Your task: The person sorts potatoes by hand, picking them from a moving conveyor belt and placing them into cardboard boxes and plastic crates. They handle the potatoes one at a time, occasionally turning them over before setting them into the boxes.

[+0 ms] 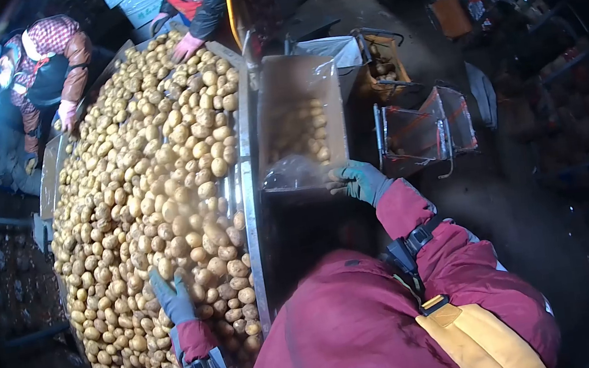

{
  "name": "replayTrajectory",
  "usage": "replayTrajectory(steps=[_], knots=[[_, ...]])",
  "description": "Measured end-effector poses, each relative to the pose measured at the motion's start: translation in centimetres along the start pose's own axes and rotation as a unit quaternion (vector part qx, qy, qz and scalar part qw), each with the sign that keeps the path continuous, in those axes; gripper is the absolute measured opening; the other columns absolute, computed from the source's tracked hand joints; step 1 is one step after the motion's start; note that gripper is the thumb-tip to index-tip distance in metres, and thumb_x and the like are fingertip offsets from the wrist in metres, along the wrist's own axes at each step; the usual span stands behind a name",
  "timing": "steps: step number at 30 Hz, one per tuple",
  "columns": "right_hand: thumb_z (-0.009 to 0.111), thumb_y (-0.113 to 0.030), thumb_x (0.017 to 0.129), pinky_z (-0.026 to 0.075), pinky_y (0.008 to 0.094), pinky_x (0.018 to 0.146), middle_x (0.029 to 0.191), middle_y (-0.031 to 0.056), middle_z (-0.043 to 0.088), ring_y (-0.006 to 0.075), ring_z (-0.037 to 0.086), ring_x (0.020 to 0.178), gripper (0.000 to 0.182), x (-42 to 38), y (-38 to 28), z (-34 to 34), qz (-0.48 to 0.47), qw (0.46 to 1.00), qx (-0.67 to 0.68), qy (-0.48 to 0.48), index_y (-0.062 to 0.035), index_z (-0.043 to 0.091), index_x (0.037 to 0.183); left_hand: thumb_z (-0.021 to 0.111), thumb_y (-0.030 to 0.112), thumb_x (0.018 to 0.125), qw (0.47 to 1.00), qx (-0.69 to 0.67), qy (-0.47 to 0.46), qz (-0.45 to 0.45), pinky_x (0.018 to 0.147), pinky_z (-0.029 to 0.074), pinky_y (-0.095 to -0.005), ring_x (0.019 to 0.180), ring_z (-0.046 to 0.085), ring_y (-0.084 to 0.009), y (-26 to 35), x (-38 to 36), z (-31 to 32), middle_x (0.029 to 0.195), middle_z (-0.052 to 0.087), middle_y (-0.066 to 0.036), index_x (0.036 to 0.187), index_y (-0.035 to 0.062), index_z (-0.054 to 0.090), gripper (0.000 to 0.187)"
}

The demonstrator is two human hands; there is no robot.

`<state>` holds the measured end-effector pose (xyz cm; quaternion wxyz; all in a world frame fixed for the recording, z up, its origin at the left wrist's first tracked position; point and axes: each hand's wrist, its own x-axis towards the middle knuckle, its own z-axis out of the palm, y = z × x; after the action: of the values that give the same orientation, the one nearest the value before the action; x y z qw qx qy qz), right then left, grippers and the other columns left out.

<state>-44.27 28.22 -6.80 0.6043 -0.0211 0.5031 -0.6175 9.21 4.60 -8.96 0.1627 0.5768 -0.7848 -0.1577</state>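
Left hand [174,301] on the heaped potatoes [161,163], right hand [361,182] at a plastic-lined box [297,78]

The potatoes cover the counter up to its metal edge [251,211]; the gloved left hand rests among them, fingers partly open and slightly bent, though I cannot tell if it grips one. The gloved right hand, fingers loosely curled, is at the near right corner of the box, its hold on the rim unclear. More potatoes [317,136] lie inside that box, just beside the counter. Across the heap, two other people each have a pink glove [188,45] at the potatoes
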Motion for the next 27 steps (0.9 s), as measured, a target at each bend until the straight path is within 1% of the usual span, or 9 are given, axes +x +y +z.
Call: replayTrajectory(steps=[8,9,10,12,14,18,20,22,27], knots=[[0.061,-0.041,0.102,0.059,0.0365,0.064,0.094,0.0138,0.068,0.0265,0.07,0.077,0.047,-3.2,-2.0,-4.1,0.02,0.989,-0.034,0.142,-0.0001,0.059,0.125,0.062,0.032,0.101,1.0,0.012,0.0,0.016,0.125,0.023,-0.0434,0.151,0.031,-0.0359,-1.3,-0.2,0.3,0.162,0.035,-0.022,0.158,0.0011,0.033,0.07],[0.061,-0.045,0.099,0.056,0.0338,0.059,0.086,0.0121,0.067,0.024,0.067,0.069,0.047,-3.1,-1.9,-6.2,0.0,0.985,-0.031,0.172,-0.0013,0.063,0.118,0.061,0.033,0.102,1.0,0.013,0.0,0.013,0.125,0.023,-0.0433,0.151,0.031,-0.0357,-1.4,-0.2,0.3,0.162,0.035,-0.022,0.158,0.0012,0.033,0.071],[0.06,-0.04,0.098,0.055,0.0342,0.056,0.081,0.0129,0.066,0.0229,0.066,0.067,0.039,-1.3,-1.4,-12.5,-0.009,0.992,0.098,0.084,-0.002,0.064,0.106,0.061,0.033,0.102,1.0,0.015,-0.001,0.009,0.125,0.023,-0.0431,0.151,0.031,-0.0356,-1.3,-0.1,0.4,0.162,0.035,-0.022,0.158,0.0013,0.033,0.071],[0.06,-0.036,0.097,0.057,0.0367,0.065,0.085,0.0079,0.068,0.0225,0.068,0.078,0.028,-3.6,-6.2,-20.9,-0.122,0.972,0.185,0.074,-0.0094,0.068,0.102,0.061,0.035,0.102,1.0,0.021,-0.003,0.009,0.125,0.023,-0.0431,0.151,0.031,-0.0354,-1.3,-0.2,0.5,0.162,0.035,-0.021,0.158,0.0013,0.033,0.071],[0.06,-0.032,0.096,0.055,0.0431,0.08,0.106,-0.0009,0.069,0.0188,0.069,0.092,0.017,-8.3,-10.8,-18.9,-0.182,0.904,0.151,0.357,-0.0192,0.07,0.101,0.061,0.035,0.102,1.0,0.03,-0.006,0.008,0.125,0.023,-0.0421,0.152,0.03,-0.0346,-1.7,-0.1,0.2,0.163,0.034,-0.021,0.158,0.0012,0.033,0.071],[0.051,-0.027,0.103,0.057,0.0378,0.071,0.1,0.0063,0.065,0.0219,0.067,0.087,0.017,-4.7,-7.4,-19.2,-0.141,0.988,-0.063,0.029,-0.0154,0.062,0.109,0.06,0.033,0.102,0.999,0.037,-0.015,0.003,0.126,0.022,-0.0408,0.153,0.029,-0.0338,-1.7,-0.1,0.5,0.163,0.033,-0.021,0.159,0.0008,0.031,0.071],[0.048,-0.037,0.106,0.059,0.038,0.072,0.111,0.0136,0.069,0.0253,0.068,0.088,0.037,-4.3,-6.0,-12.4,-0.019,0.994,0.038,0.102,-0.0073,0.061,0.125,0.06,0.032,0.102,0.998,0.066,-0.01,-0.006,0.126,0.021,-0.0413,0.152,0.029,-0.0342,-2.4,-0.4,1.0,0.164,0.033,-0.021,0.159,0.0009,0.031,0.071],[0.048,-0.046,0.106,0.06,0.039,0.075,0.121,0.0185,0.069,0.0278,0.07,0.089,0.055,-0.9,-4.1,-6.4,0.004,0.998,-0.045,0.054,-0.0019,0.054,0.139,0.066,0.037,0.096,1.0,0.014,0.023,-0.001,0.125,0.023,-0.0446,0.15,0.032,-0.0387,-3.9,-0.8,2.3,0.162,0.035,-0.024,0.157,-0.0014,0.034,0.079],[0.044,-0.042,0.106,0.059,0.0352,0.074,0.119,0.0163,0.071,0.0228,0.071,0.084,0.051,4.8,-3.3,10.2,0.068,0.984,-0.143,-0.086,-0.0049,0.057,0.139,0.068,0.044,0.094,0.998,0.037,0.049,0.013,0.122,0.029,-0.0479,0.145,0.04,-0.0405,0.3,-1.3,0.3,0.154,0.045,-0.026,0.15,-0.0003,0.045,0.075]])
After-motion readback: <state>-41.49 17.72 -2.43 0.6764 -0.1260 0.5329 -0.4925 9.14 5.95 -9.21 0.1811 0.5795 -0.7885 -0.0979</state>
